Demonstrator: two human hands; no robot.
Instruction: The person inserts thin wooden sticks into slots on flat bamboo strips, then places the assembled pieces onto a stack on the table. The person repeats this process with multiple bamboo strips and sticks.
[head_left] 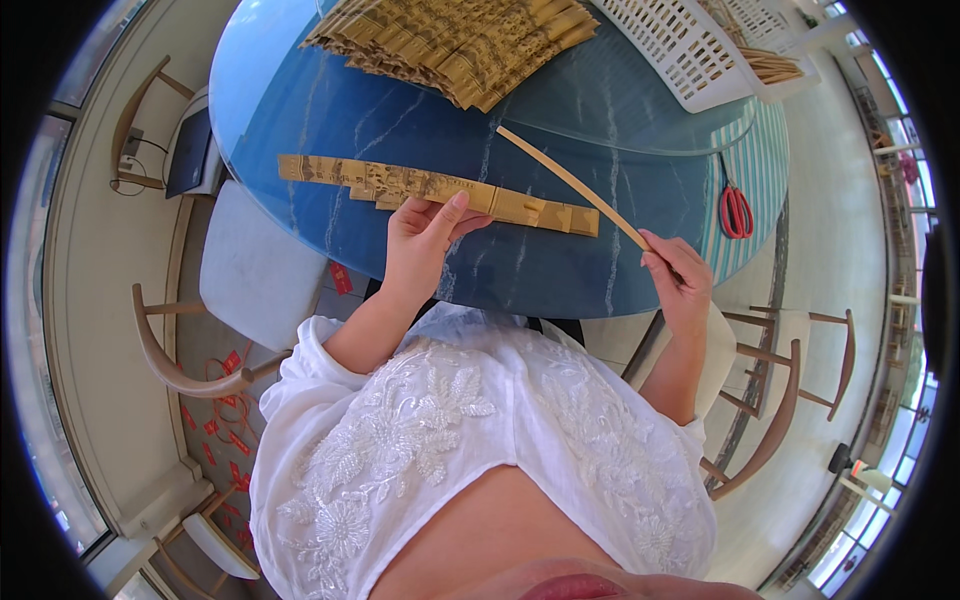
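Note:
My left hand [427, 232] pinches a long gold paper sleeve [520, 207] printed with dark pictures, thumb on top and fingers underneath. The sleeve stretches out to both sides of the hand above the blue table, and a second gold layer shows below its left part. Between the thumb and fingers of my right hand [682, 272] is the lower end of a thin, pale wooden stick [570, 180]. This stick slants up to the left, its far end apart from the sleeve. A large pile of similar gold sleeves [450, 45] lies at the far side of the table.
The round table [400, 115] has a dark blue marbled top with a glass disc [640, 125] on it. A white plastic basket [690, 60] with sticks stands at the far right. Red-handled scissors [735, 212] lie on a striped cloth [765, 165]. Wooden chairs [160, 340] stand around.

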